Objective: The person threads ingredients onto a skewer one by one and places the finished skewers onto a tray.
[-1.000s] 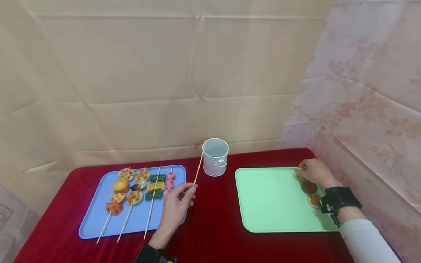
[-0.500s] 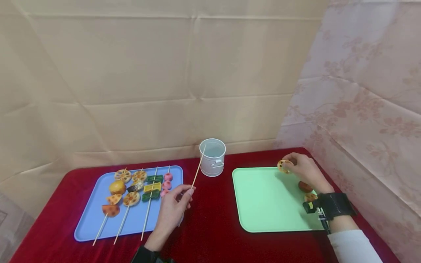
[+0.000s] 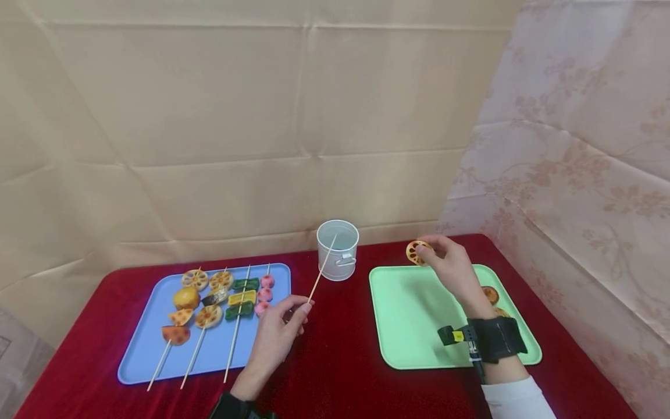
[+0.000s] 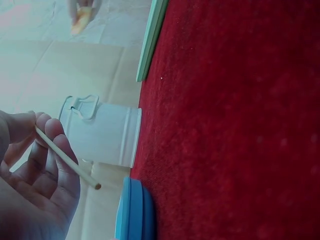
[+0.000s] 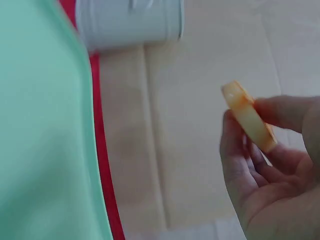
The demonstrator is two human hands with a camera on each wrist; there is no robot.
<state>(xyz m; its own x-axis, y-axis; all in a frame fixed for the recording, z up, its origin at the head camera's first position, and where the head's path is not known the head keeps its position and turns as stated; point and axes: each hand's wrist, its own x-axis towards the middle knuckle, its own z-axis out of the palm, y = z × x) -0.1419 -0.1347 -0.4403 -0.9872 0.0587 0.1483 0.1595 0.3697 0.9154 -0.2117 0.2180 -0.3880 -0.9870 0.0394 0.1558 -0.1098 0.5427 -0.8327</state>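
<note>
Between thumb and fingers my left hand [image 3: 280, 331] pinches a thin wooden skewer [image 3: 322, 269], its upper end slanting up in front of the white bucket [image 3: 335, 267]. In the left wrist view the blunt end of the skewer [image 4: 70, 161] sticks out below the fingers. My right hand [image 3: 452, 265] pinches a lotus root slice [image 3: 417, 253] by its edge, above the far edge of the green tray [image 3: 413, 326]. Seen edge-on in the right wrist view, the lotus root slice [image 5: 250, 117] is pale and thick. Skewer and slice are apart.
At left lies a blue tray [image 3: 143, 355] bearing several filled skewers, including green and yellow pieces [image 3: 242, 298] and pink balls [image 3: 265, 294]. A brown round piece [image 3: 491, 295] and another partly hidden piece [image 3: 501, 312] lie on the green tray's right side. A red cloth [image 3: 335, 361] covers the table.
My right hand has lifted the lotus root slice off the green tray's right side and carried it left. The skewer's tip in my left hand has tilted to the right.
</note>
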